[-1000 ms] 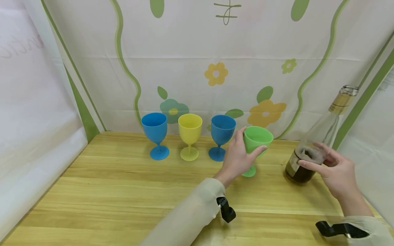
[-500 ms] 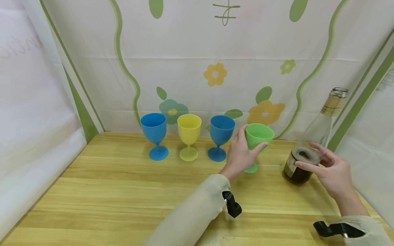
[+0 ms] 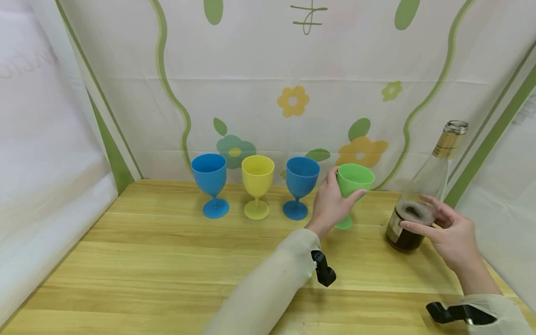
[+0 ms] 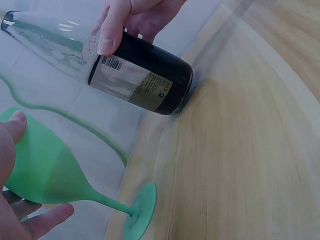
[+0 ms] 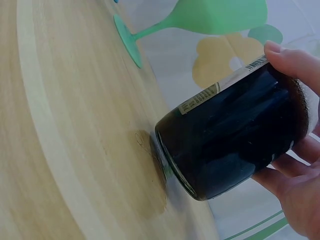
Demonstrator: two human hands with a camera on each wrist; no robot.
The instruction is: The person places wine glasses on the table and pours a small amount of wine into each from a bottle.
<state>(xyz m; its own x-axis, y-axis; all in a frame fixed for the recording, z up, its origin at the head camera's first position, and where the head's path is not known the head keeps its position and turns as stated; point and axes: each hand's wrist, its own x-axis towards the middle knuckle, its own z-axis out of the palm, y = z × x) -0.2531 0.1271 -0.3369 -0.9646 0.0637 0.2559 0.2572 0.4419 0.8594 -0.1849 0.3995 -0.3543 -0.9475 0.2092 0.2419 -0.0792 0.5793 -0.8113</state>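
Observation:
My left hand (image 3: 335, 201) grips the bowl of a green goblet (image 3: 356, 179), thumb on its far side and fingers on the near side. In the left wrist view the green goblet (image 4: 45, 165) leans, its foot (image 4: 140, 210) low over the wood near the backdrop. My right hand (image 3: 444, 228) holds a clear glass bottle (image 3: 427, 186) around its lower body. The bottle leans to the right, with foamy dark liquid (image 3: 404, 232) at the bottom and no cap on its neck. In the right wrist view the bottle (image 5: 235, 135) meets the table at its base edge.
A blue goblet (image 3: 209, 174), a yellow goblet (image 3: 257, 174) and a second blue goblet (image 3: 301, 177) stand in a row at the back of the wooden table (image 3: 167, 260). A flowered cloth backdrop (image 3: 268, 83) closes the back and both sides.
My left hand has carried the green goblet back toward the row of goblets. The bottle in my right hand has come more upright.

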